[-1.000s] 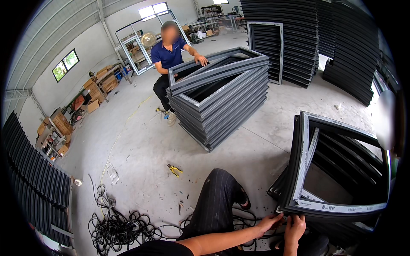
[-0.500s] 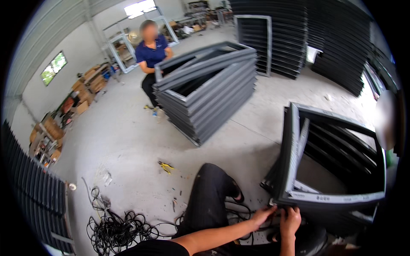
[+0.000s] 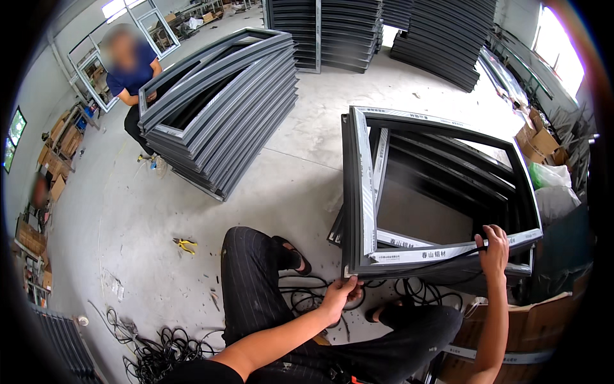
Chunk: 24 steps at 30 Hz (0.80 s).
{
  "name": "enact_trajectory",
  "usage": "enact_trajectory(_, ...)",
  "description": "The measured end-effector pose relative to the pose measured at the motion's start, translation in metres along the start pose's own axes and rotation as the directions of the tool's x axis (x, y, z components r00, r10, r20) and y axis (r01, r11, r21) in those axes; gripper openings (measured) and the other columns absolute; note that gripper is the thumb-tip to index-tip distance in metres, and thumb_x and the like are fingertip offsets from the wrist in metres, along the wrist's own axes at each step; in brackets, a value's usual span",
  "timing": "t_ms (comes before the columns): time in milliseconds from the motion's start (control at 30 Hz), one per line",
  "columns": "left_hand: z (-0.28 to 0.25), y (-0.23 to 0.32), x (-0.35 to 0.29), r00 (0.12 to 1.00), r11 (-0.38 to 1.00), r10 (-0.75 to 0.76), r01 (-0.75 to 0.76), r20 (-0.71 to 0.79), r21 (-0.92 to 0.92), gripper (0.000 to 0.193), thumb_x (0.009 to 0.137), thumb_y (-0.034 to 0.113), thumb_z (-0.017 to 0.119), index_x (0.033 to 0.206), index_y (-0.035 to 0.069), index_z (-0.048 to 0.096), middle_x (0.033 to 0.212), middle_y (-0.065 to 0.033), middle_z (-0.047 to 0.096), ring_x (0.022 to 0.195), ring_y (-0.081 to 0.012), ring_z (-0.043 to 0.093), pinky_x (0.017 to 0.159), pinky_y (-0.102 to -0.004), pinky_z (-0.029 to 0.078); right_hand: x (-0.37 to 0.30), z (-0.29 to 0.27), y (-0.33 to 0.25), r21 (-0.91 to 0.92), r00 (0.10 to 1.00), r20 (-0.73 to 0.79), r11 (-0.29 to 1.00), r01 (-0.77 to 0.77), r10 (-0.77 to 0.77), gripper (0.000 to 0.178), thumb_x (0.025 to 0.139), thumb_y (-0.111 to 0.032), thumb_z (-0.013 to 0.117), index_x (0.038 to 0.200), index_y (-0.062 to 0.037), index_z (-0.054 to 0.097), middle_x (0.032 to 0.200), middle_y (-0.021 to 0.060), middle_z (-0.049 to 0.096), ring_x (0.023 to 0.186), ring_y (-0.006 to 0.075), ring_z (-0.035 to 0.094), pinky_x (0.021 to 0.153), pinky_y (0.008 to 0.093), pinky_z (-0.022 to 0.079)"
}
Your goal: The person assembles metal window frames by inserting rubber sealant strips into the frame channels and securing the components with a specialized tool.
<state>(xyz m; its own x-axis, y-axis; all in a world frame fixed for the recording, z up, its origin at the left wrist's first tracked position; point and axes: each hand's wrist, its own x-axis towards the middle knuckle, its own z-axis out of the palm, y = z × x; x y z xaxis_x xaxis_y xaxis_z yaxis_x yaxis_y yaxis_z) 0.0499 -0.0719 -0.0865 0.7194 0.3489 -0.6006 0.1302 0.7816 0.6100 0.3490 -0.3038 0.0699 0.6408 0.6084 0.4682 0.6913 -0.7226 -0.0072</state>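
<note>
A dark grey metal window frame (image 3: 366, 185) with pale protective film lies on top of a stack in front of me, to the right. My left hand (image 3: 341, 299) is at its near left corner, thumb against the corner and fingers curled; what they pinch is hidden. My right hand (image 3: 494, 253) is over the near bar toward its right end, fingers bent round a thin black rubber strip (image 3: 441, 261). That strip runs loosely along the near side of the frame toward my left hand.
More black strip (image 3: 169, 352) lies tangled on the floor at lower left. Yellow-handled pliers (image 3: 185, 245) lie left of my knee. Another stack of frames (image 3: 224, 121) stands ahead, with a seated person (image 3: 131, 77) beside it. A cardboard box (image 3: 531, 326) is at lower right.
My right hand has moved away from my left, rightward along the near bar, drawing the black strip with it. The left hand stays by the corner. My view has turned to the right.
</note>
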Motion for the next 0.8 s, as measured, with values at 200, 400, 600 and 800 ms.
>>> enact_trajectory(200,-0.001,0.009,0.001,0.994,0.996,0.04,-0.048,-0.101,-0.077,0.028,0.09,0.03,0.069,0.094,0.003,0.063,0.081,-0.0034,0.065,0.071,-0.0115,0.058,0.067,-0.0262,0.048,-0.001,0.059,0.03,0.021,0.966,0.23,0.992,-0.124,0.116,0.043,0.089,-0.032,0.059,0.063,0.0013,0.063,0.071,0.0195,0.062,0.077,0.0384,0.059,0.076,0.0453,0.044)
enact_trajectory(400,-0.06,0.098,0.048,0.975,0.995,0.099,-0.104,-0.198,-0.013,0.023,0.09,0.025,0.068,0.094,0.005,0.059,0.08,-0.0054,0.064,0.066,-0.015,0.058,0.061,-0.0282,0.05,0.016,0.065,-0.039,0.101,0.97,0.244,0.994,-0.03,0.004,0.043,0.09,-0.028,0.059,0.058,0.0004,0.057,0.062,0.0198,0.056,0.064,0.0407,0.057,0.064,0.0488,0.044)
enact_trajectory(600,-0.123,0.255,0.149,0.986,0.993,0.105,-0.096,-0.126,0.075,0.027,0.09,0.036,0.067,0.1,0.016,0.053,0.091,0.0011,0.061,0.084,-0.0132,0.061,0.074,-0.0317,0.05,0.066,0.081,-0.153,0.253,0.978,0.206,0.965,-0.069,0.016,0.031,0.087,-0.022,0.064,0.067,-0.0013,0.053,0.067,0.0177,0.059,0.068,0.0393,0.058,0.066,0.0475,0.045)
enact_trajectory(800,-0.112,0.31,0.22,0.975,0.977,0.165,-0.182,-0.15,-0.112,0.023,0.093,0.029,0.063,0.105,0.012,0.056,0.099,-0.0055,0.063,0.092,-0.0201,0.06,0.082,-0.0352,0.051,0.087,0.08,-0.214,0.377,0.978,0.207,0.924,-0.061,-0.02,0.017,0.083,-0.016,0.067,0.092,-0.0018,0.065,0.08,0.0165,0.064,0.075,0.0377,0.061,0.07,0.0443,0.048)
